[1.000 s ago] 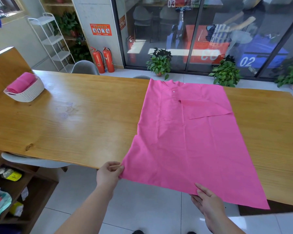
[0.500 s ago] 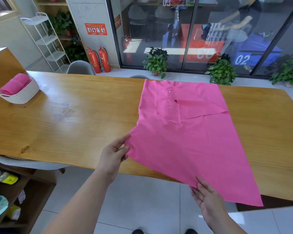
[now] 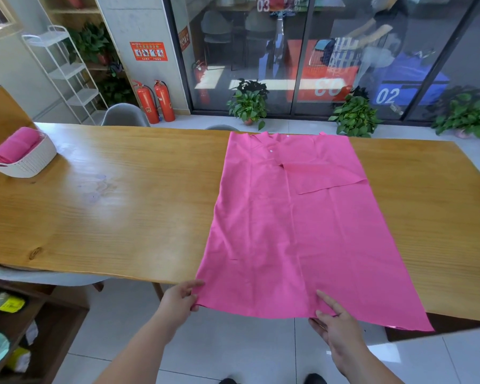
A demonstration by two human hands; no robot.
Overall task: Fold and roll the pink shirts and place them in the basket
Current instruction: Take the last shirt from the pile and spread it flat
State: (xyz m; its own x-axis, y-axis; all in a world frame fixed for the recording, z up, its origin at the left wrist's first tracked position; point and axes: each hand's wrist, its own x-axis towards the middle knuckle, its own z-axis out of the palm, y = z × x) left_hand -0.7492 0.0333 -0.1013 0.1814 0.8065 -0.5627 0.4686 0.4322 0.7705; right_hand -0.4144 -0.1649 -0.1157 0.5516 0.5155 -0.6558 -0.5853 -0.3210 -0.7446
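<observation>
A long wooden table (image 3: 108, 212) with a glossy, honey-coloured grain and a dark knot near its front edge carries a pink shirt (image 3: 275, 231) spread flat, collar at the far edge and hem hanging just over the near edge. The cloth is thin and matte, smooth apart from a few soft lengthwise creases; two small white buttons sit below the collar, and one sleeve is folded inward across the chest as a flat angular flap on the right side. The left hand (image 3: 178, 300) pinches the near left corner of the hem, fingers curled around the edge of the fabric just past the table's lip. The right hand (image 3: 336, 325) holds the hem further right, about midway along it, with two fingers lying straight on top of the cloth and the thumb seemingly tucked beneath; the near right corner of the hem lies beyond it, ungripped. Well away at the far left of the table stands a white oval basket (image 3: 31, 164) with a woven, ribbed wall, and in it lies a rolled pink shirt (image 3: 17, 144), a plump cylinder. Behind the table stand two red fire extinguishers (image 3: 155, 102), a white wire rack (image 3: 64, 73) and leafy potted plants (image 3: 248, 105) before dark glass doors
</observation>
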